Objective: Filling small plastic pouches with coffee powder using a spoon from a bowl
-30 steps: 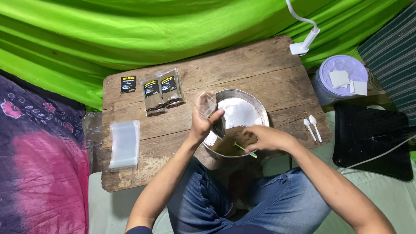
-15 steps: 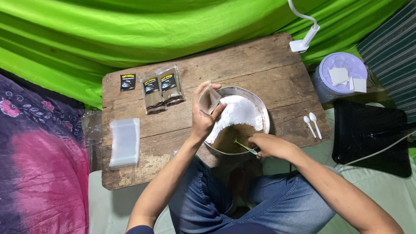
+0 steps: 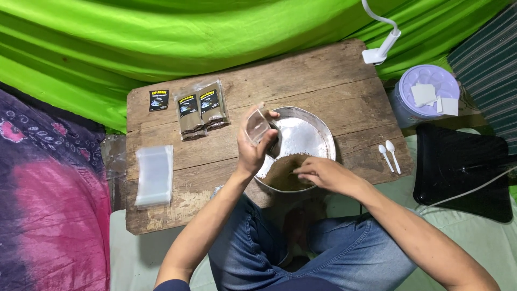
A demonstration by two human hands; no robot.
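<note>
Bright green cloth [image 3: 188, 37] behind a brown wooden surface [image 3: 323, 75]. Silver pan [image 3: 323, 137] holding brown powder [image 3: 283, 175], two white spoons [image 3: 389, 156], lilac tub [image 3: 425, 99], pink-and-purple floral fabric [image 3: 48, 188], blue jeans [image 3: 334, 253].

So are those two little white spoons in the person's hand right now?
No, the two white spoons lie on the wooden table right of the metal pan, apart from the right hand.

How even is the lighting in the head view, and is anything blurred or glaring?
Head view: soft, even light; sharp across the worn wooden table; faint shadow beneath the left hand; mild sheen on the round metal pan; right hand slightly soft; no strong glare.
</note>
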